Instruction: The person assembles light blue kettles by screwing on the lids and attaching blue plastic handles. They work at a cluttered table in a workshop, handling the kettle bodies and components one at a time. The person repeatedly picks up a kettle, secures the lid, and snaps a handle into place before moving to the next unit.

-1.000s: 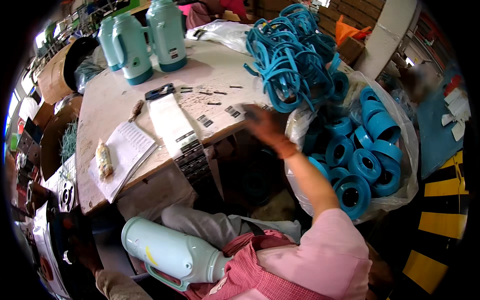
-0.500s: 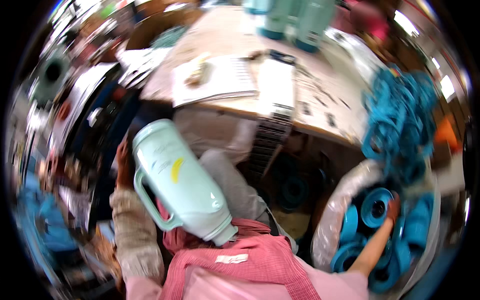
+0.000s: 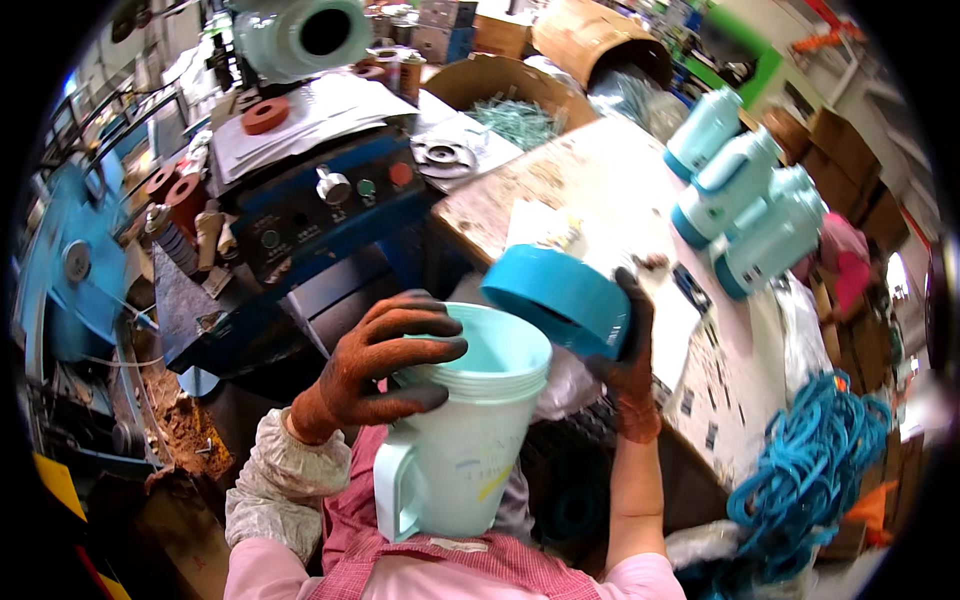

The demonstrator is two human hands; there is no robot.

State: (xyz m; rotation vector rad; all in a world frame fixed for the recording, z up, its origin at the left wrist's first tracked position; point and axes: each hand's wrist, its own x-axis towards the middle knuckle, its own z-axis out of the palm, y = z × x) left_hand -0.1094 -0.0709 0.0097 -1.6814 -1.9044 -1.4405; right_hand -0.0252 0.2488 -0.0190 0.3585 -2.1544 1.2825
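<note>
A mint-green thermos jug shell (image 3: 455, 460) stands nearly upright against my lap, its wide threaded opening up and its handle low on the left side. My left hand (image 3: 390, 365), in an orange-brown glove, is at the left of the rim, fingers spread over the edge and outer wall. My right hand (image 3: 632, 350), in a darker, stained glove, grips the right end of a teal-blue plastic base cup (image 3: 555, 295). The cup is tilted, its hollow side partly showing, just beyond the jug's opening. Whether cup and rim touch, I cannot tell.
Finished-looking mint jugs with blue bases (image 3: 725, 195) stand on the worn table (image 3: 600, 180). A blue machine panel with knobs (image 3: 335, 200) is at the left. Teal strands (image 3: 810, 465) hang at the right. A carton of green scraps (image 3: 515, 115) sits behind.
My right hand has come up from the bag of blue parts at the right, carrying a base cup. The jug has swung upright, and my left hand has shifted to its rim. The view turned left.
</note>
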